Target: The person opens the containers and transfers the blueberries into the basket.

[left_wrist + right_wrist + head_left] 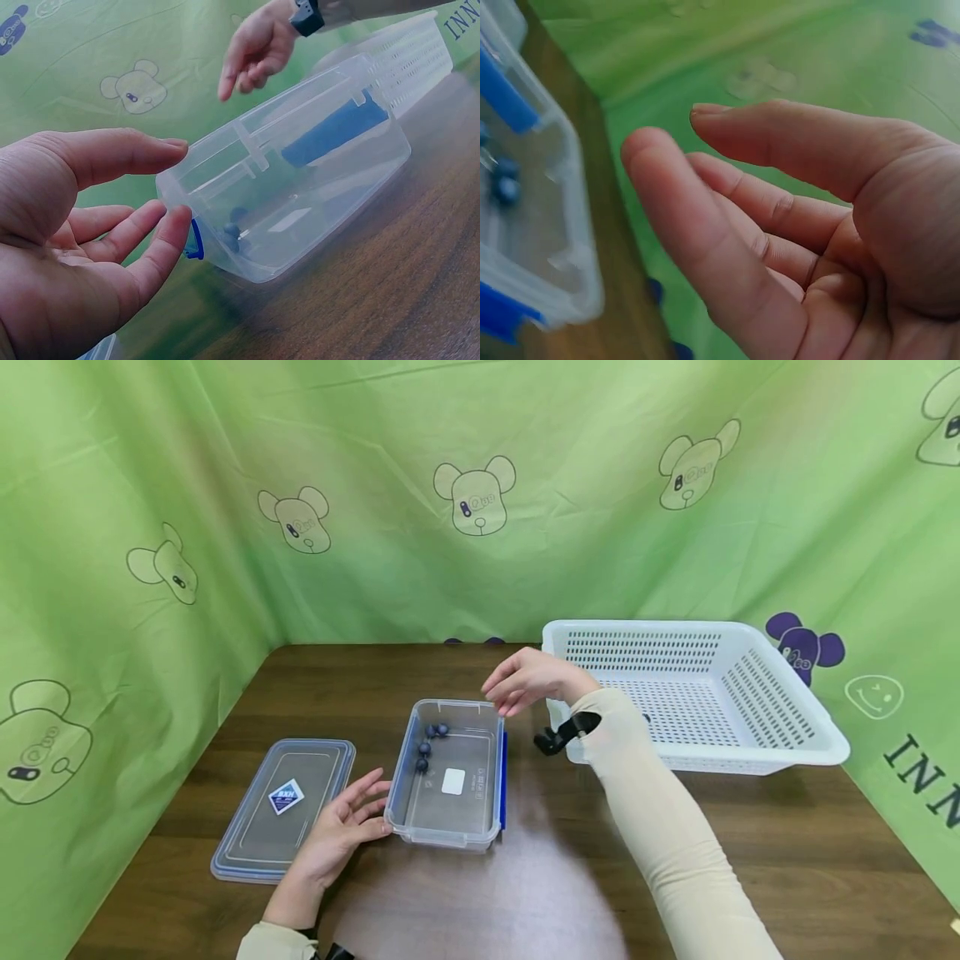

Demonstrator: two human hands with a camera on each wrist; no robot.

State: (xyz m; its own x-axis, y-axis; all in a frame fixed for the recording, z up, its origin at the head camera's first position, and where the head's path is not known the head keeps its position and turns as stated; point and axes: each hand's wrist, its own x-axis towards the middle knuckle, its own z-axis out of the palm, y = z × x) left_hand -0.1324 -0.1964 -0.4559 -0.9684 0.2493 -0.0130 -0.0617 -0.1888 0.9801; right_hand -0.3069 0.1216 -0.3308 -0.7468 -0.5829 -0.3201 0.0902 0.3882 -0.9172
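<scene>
A clear plastic box (480,835) with blue side clips stands on the table, several dark blue balls (422,765) lying along its left side and far left corner. My left hand (333,835) touches the box's near left corner with relaxed, spread fingers, also seen in the left wrist view (97,225). Above and beside the box's far right corner hovers my right hand (532,679), its fingers loosely bent. In the right wrist view, nothing shows between the thumb and fingers of that hand (780,217).
A white perforated basket (787,758) stands to the right, behind my right forearm, with a small dark item (647,718) partly visible inside. A clear lid (258,827) with a blue rim lies left of the box. Green printed cloth hangs around the wooden table (420,910).
</scene>
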